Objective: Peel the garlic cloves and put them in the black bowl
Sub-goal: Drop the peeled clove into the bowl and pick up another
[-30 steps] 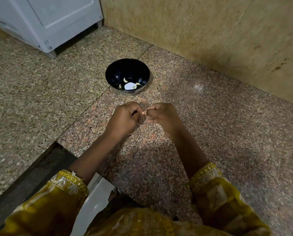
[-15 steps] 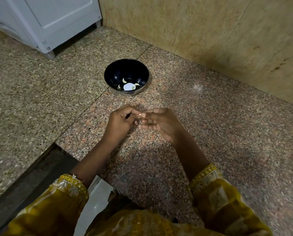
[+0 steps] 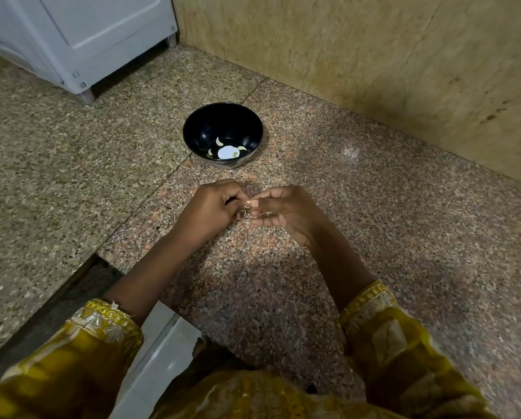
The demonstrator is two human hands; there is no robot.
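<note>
- At eleven o'clock from your hands stands a white cabinet (image 3: 86,34), smooth and hard-edged, raised on short feet.
- Just left of centre, your left hand (image 3: 210,207) is curled, its thumb and forefinger pinching the garlic clove (image 3: 247,208).
- At twelve o'clock, well apart from the hands, the black bowl (image 3: 204,128) rests on the speckled granite surface (image 3: 374,222). It is round and glossy, with a few pale crescent-shaped peeled cloves (image 3: 219,142) at its bottom.
- Between both hands, held above the granite, is that clove. It is small and light, and I judge it firm under dry papery skin that tears easily. Grip its ends and lift a loose edge with a nail; bared, it likely turns slippery.
- At three o'clock of the clove, your right hand (image 3: 286,213) pinches its other side with the fingertips.
- At one o'clock rises a mottled tan wall (image 3: 359,55).
</note>
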